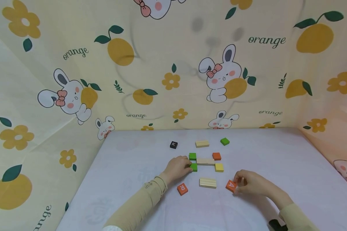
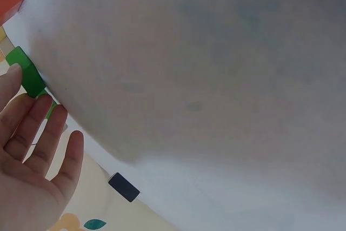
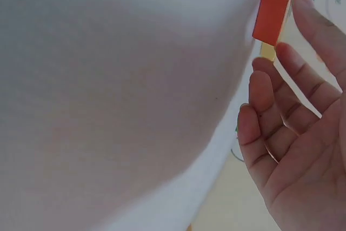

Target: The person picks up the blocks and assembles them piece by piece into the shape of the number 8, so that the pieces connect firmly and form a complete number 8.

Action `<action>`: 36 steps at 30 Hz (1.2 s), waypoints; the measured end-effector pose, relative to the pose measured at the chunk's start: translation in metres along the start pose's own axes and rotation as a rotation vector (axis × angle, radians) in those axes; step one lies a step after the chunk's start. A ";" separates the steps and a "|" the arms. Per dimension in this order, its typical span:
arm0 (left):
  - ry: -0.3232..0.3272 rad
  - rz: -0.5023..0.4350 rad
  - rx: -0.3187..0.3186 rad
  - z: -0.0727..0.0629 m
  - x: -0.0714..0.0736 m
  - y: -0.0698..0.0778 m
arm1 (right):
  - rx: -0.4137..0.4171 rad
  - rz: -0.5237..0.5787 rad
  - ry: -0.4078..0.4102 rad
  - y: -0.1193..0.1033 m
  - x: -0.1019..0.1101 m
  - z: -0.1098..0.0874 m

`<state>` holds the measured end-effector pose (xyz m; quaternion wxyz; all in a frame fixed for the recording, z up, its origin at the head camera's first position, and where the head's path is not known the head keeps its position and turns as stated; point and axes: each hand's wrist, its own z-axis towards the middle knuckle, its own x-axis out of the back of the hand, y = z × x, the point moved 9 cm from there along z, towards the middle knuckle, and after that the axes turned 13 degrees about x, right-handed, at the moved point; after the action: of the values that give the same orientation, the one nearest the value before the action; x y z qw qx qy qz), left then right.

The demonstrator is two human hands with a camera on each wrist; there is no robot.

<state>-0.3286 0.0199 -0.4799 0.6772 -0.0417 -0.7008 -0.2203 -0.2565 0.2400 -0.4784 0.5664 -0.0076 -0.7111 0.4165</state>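
Observation:
With thumb and fingertips my left hand (image 1: pixel 177 168) pinches a small green block (image 1: pixel 194 167) at the near left corner of a plain wooden bar (image 1: pixel 206 161). A second green block (image 1: pixel 192 156) lies at that bar's far left corner. On its right end are an orange block (image 1: pixel 216 156) and a yellow block (image 1: pixel 219 167). My right hand (image 1: pixel 253 184) pinches an orange block marked A (image 1: pixel 230 185) between thumb and index finger, nearer to me. In the right wrist view this orange block (image 3: pixel 270 15) shows its plain side, the other fingers loosely bent.
Nearer me lie a grooved wooden block (image 1: pixel 208 183) and an orange block marked R (image 1: pixel 182 189). Farther back are a black block marked K (image 1: pixel 173 145), another wooden block (image 1: pixel 202 144) and a green block (image 1: pixel 225 141). A printed cloth (image 1: pixel 150 77) hangs behind the white table (image 1: pixel 127 160).

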 end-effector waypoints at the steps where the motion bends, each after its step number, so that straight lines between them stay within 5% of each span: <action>1: 0.000 0.002 0.000 0.000 0.000 0.000 | 0.002 -0.006 0.005 0.000 0.000 0.000; 26: -0.015 -0.014 0.008 -0.001 0.001 -0.001 | -0.034 -0.111 0.055 -0.003 -0.003 0.014; 36: -0.013 -0.015 0.006 0.000 -0.001 -0.002 | 0.010 -0.144 0.062 -0.013 -0.003 0.028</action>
<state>-0.3290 0.0185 -0.4809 0.6709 -0.0359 -0.7063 -0.2232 -0.2720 0.2137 -0.4732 0.6169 0.0336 -0.6897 0.3777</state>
